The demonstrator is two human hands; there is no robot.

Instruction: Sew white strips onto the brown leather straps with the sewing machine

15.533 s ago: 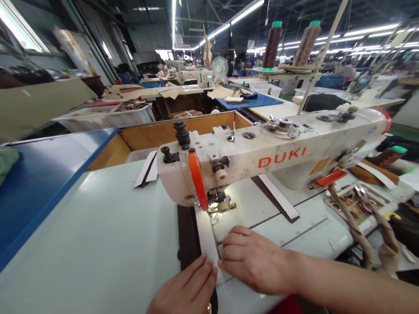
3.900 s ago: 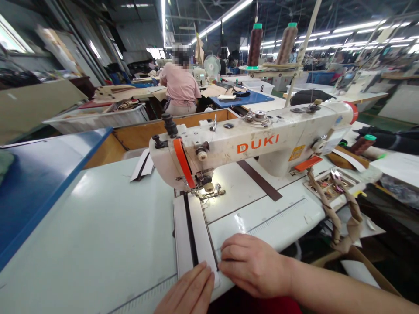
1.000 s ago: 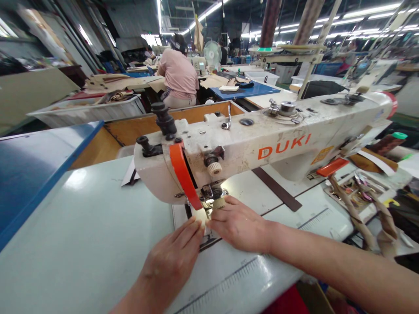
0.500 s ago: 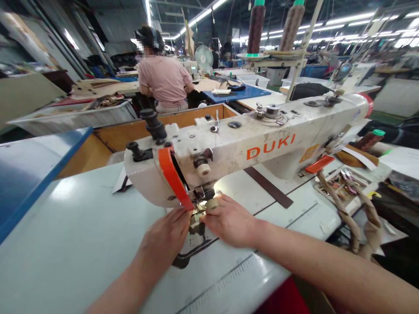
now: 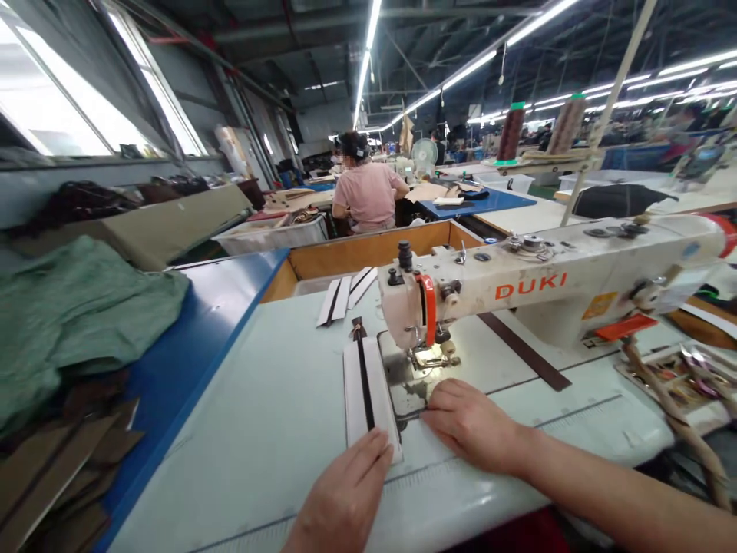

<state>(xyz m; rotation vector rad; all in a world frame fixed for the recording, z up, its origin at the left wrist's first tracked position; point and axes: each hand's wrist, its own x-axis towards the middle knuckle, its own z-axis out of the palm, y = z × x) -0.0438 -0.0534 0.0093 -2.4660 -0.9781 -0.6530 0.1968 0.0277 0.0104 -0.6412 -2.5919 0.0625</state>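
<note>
White-banded zipper strip, dark down the middle (puller at twelve o'clock), lies at eight o'clock from the sewing machine's needle; left hand, fingers together, touches its six-o'clock end, grip unclear; right hand, half-curled at four o'clock, hold hidden

Orange capitals on the sewing machine at three o'clock read DUKI. Marks along the ruler, near four, are too small to read.

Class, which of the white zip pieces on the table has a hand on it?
The nearest white zip piece: the left hand rests on its near end. The other pieces lie farther back, untouched.
</note>
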